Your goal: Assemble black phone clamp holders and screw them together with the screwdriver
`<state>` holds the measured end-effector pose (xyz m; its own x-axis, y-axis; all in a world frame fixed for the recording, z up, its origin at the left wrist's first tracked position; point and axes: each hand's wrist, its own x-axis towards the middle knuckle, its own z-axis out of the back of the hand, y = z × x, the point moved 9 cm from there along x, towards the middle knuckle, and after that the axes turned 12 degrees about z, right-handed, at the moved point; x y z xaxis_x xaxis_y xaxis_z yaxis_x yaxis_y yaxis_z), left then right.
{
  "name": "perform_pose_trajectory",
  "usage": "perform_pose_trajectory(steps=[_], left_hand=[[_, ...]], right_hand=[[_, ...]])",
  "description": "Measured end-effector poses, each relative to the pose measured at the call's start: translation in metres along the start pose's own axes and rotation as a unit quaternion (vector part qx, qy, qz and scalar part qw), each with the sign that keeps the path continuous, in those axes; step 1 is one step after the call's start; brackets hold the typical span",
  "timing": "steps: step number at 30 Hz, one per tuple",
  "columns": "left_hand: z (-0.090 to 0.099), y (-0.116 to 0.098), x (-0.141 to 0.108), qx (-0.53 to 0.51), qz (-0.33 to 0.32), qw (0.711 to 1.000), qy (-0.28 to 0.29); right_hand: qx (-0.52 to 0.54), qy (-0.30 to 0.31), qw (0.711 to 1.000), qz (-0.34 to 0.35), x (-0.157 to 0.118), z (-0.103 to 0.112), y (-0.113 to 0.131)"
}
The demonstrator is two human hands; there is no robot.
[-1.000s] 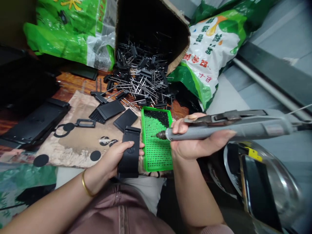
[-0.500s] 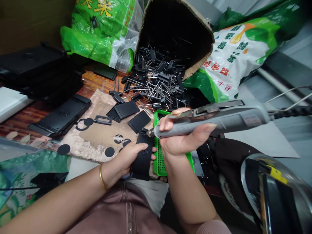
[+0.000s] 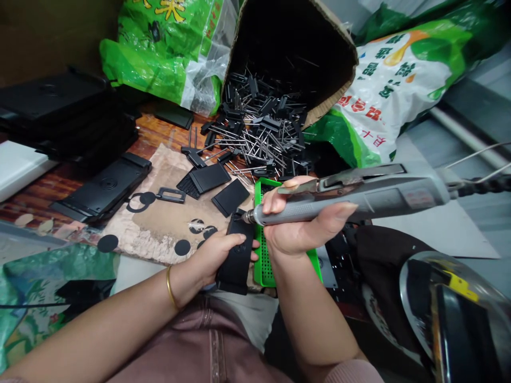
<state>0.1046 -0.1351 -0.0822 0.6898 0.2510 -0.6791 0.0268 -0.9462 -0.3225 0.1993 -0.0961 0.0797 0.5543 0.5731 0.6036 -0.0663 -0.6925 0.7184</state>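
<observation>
My left hand [image 3: 215, 255], with a gold bangle at the wrist, grips a black plastic holder [image 3: 235, 266], thumb on top and fingertips showing at its right edge. A grey electric screwdriver [image 3: 359, 197] lies in my right hand [image 3: 299, 223], pointing left. Its tip meets the upper end of the holder; any screw there is too small to see. Beneath my right hand is a green basket [image 3: 259, 276] with a perforated bottom. Black flat plates [image 3: 230, 197] and a black rectangular frame [image 3: 171, 194] rest on the worn cardboard [image 3: 155, 229], left of the screwdriver tip.
Black parts with metal rods [image 3: 263, 133] spill from a cardboard box [image 3: 331, 106] at the back. Black holders [image 3: 51, 101] are stacked at the left, with another [image 3: 106, 186] nearer. Green bags [image 3: 159, 69] flank the box. A cable [image 3: 483, 185] trails from the screwdriver.
The whole view has shifted slightly, so most things appear a little further right. Both hands keep the same grips, and the screwdriver tip stays at the holder's upper end.
</observation>
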Motion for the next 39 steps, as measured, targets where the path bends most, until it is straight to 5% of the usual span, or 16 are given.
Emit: perform_pose_trajectory(steps=[39], left_hand=[[-0.002, -0.003, -0.003, 0.046, 0.003, 0.999, -0.018]], right_hand=[[0.031, 0.046, 0.998, 0.016, -0.004, -0.009, 0.001]])
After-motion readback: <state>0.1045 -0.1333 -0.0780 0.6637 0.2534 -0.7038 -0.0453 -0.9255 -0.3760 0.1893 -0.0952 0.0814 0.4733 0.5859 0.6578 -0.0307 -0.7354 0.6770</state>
